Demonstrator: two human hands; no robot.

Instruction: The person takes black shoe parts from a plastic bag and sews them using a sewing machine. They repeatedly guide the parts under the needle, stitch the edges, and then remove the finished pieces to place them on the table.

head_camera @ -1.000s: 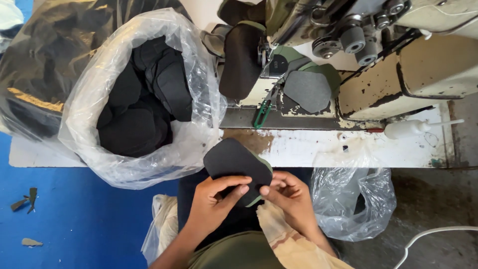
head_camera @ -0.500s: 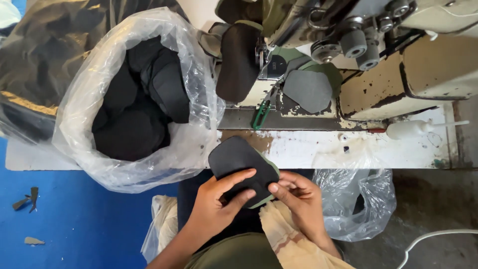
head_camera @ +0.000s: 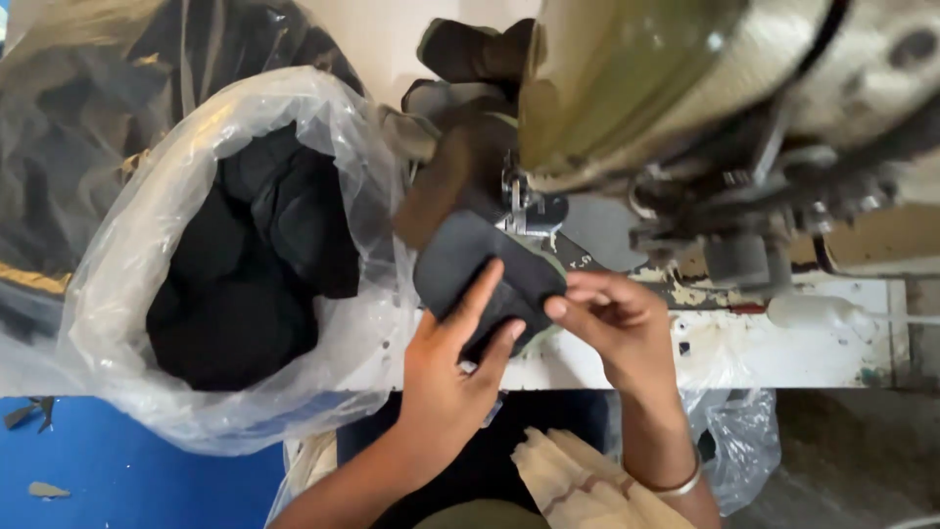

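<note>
While both hands work at the sewing machine, the scene reads as follows:

Held piece: a dark grey, rounded fabric piece (head_camera: pixel 468 269) lies flat on the machine bed, its far edge right under the presser foot (head_camera: pixel 526 211).

Left hand: the left hand (head_camera: pixel 452 377) rests on the near part of the fabric piece, index finger stretched along its top and thumb curled round its near edge, so the piece is pinched between them.

Right hand: the right hand (head_camera: pixel 612 328) sits just right of the piece, fingertips bent in and gripping its right edge; a thin bangle (head_camera: pixel 676 484) circles that wrist.

Sewing machine: a worn, olive and cream sewing machine (head_camera: pixel 705 108) fills the far right, its head looming over the piece.

Bag of pieces: a clear plastic bag (head_camera: pixel 117 323) stands at left on the table, open-mouthed and full of black cut pieces (head_camera: pixel 245 284).

Far pile: more dark brown pieces (head_camera: pixel 460 59) are stacked behind the needle area.

Table: a chipped white table (head_camera: pixel 842 328) carries the machine; a small white bottle (head_camera: pixel 818 312) lies on its right part.

Below the table: another clear bag (head_camera: pixel 744 441) hangs under the near edge at right, and the blue floor (head_camera: pixel 117 470) shows at near left.
</note>
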